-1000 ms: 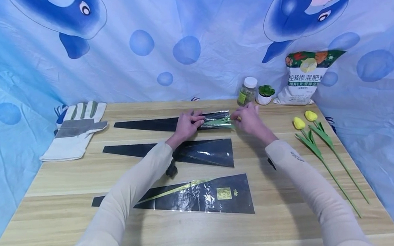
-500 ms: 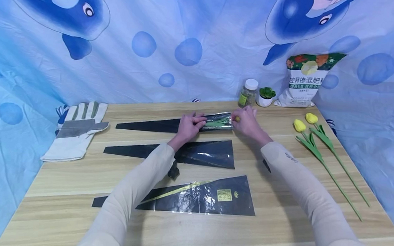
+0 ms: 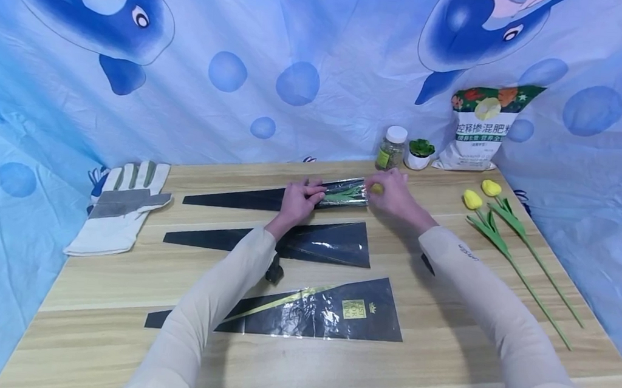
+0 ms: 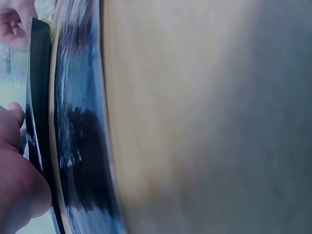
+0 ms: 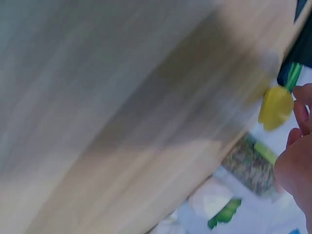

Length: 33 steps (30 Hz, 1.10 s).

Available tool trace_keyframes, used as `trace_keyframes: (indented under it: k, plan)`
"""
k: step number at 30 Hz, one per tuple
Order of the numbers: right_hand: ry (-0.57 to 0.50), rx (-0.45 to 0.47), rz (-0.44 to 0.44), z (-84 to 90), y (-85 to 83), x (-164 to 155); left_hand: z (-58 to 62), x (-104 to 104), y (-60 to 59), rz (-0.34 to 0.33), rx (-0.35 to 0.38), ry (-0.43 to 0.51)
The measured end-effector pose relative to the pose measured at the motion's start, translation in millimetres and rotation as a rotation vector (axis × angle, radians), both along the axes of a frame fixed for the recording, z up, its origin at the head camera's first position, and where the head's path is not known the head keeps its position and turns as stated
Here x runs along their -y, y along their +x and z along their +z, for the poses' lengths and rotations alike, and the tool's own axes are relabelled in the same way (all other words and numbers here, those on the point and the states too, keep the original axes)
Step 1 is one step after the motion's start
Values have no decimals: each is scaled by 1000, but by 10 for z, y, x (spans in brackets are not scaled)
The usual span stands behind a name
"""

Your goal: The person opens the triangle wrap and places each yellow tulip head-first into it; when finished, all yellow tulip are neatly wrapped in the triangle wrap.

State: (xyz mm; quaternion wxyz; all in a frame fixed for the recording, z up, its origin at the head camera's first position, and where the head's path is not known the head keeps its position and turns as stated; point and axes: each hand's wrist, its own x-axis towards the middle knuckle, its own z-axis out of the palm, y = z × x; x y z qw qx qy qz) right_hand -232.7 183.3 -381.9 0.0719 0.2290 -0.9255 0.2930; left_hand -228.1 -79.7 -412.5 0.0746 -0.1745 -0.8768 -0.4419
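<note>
Both my hands are on the farthest of three black-and-clear plastic flower sleeves [image 3: 289, 196], which lies flat near the far edge of the pale wooden table [image 3: 330, 372]. With my left hand [image 3: 298, 199] I pinch the sleeve around its middle, fingers curled over the film where the green leaves show through. My right hand [image 3: 393, 191] sits at the sleeve's wide open end, fingers bent around the yellow artificial tulip head [image 3: 377, 188] that pokes out just past the mouth; from the head view I cannot tell how firmly they hold it. On the right wrist camera the yellow bloom [image 5: 276, 107] shows just beside my fingertips [image 5: 300, 109], blurred. The left wrist view shows the glossy dark film [image 4: 78, 146] running past my hand [image 4: 17, 170], also smeared. Nearer to me lie the second plain black sleeve [image 3: 307, 242] and the third black sleeve with a yellow stripe and gold label [image 3: 307, 312], each flat and apart from the others. Two more yellow tulips with long green stems [image 3: 505, 233] lie side by side to the right. A white and grey work glove [image 3: 118, 203] rests at the left edge. At the back stand a small jar with a white lid [image 3: 391, 147], a tiny potted succulent [image 3: 419, 152] and a white printed bag [image 3: 477, 128], against the blue dolphin cloth [image 3: 188, 87].
</note>
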Motion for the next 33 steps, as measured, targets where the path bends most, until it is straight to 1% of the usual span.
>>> trace_keyframes:
  k: [3, 4, 7, 10, 17, 22, 25, 29, 33]
  plan:
    - [6, 29, -6, 53, 23, -127, 2, 5, 2, -1, 2, 2]
    - [23, 36, -14, 57, 27, -167, 3, 8, 3, 0, 6, 2]
    - [69, 68, -30, 54, 36, -264, 1, 19, 7, 5, 21, -1]
    - [89, 99, -27, 25, 22, -316, -1, 24, 10, 9, 34, -9]
    - [73, 130, -17, -2, -10, -327, -8, 12, 7, 7, 43, -11]
    - [34, 116, -1, 16, 2, -296, -3, 7, 1, 11, 46, -12]
    - [-14, 124, 19, 20, 8, -255, 4, 3, 2, 17, 43, -8]
    - [-104, 200, 8, 28, 25, -197, 10, -13, 5, 20, 35, -9]
    - [-180, 283, -28, 35, 51, -151, 15, -28, 10, 18, 35, 2]
